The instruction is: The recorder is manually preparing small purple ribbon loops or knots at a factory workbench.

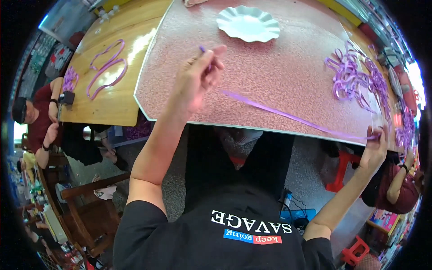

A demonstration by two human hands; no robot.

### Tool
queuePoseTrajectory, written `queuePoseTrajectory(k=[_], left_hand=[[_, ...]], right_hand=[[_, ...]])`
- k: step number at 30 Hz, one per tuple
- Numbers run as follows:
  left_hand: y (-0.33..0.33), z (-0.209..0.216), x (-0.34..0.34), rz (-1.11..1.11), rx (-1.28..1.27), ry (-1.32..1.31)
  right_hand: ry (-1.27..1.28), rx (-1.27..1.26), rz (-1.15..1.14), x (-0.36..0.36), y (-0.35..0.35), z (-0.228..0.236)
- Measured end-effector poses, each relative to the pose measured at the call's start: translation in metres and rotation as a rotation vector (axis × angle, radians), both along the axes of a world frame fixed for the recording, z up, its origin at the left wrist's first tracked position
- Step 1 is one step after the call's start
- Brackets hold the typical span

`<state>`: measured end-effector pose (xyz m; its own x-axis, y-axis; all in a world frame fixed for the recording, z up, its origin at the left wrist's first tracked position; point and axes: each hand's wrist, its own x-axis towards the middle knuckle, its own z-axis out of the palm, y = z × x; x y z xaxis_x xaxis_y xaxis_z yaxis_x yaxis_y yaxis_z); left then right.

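My left hand (200,74) is raised over the pink-topped table (279,67), slightly blurred. Its fingers are closed on a small purple piece (202,48) that pokes out above the thumb; I cannot make out its kind. Beside the table's near right corner, my right hand (374,153) pinches the end of a purple ribbon (288,114). That ribbon runs taut-looking and slanted along the near edge. Its other end lies near my left wrist, and I cannot tell whether it joins the left hand's piece.
A white scalloped plate (248,24) stands at the far middle. Tangled purple ribbons (348,76) heap at the right. Two looped purple ribbons (106,74) lie on the wooden table (94,110) at left. People sit on both sides. A red stool (339,171) is below right.
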<state>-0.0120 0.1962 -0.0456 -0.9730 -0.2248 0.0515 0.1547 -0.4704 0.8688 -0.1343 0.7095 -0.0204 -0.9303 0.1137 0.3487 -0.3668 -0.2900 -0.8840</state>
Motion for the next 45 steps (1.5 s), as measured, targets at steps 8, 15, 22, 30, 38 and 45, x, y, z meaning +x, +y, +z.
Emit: queuePoseTrajectory(k=[8, 15, 22, 30, 38, 45], left_hand=[[0.089, 0.03, 0.004, -0.26, -0.684, 0.037], [0.091, 0.029, 0.0, -0.272, -0.885, 0.044], [0.099, 0.023, 0.008, -0.092, -0.627, 0.082], [0.093, 0.02, 0.008, -0.075, -0.466, 0.032], [0.096, 0.015, 0.006, -0.12, -0.455, 0.043], [0.096, 0.005, -0.003, -0.141, -0.191, -0.056]], right_hand=[[0.148, 0.709, 0.363, 0.058, -0.204, 0.038], [0.003, 0.73, 0.62, 0.056, -0.234, 0.021], [-0.117, 0.459, 0.636, 0.058, -0.237, 0.009], [0.091, 0.558, 0.589, 0.064, -0.231, 0.018], [-0.271, 0.211, 0.69, 0.052, -0.221, 0.002], [-0.41, -0.223, 0.78, 0.041, -0.231, -0.003]])
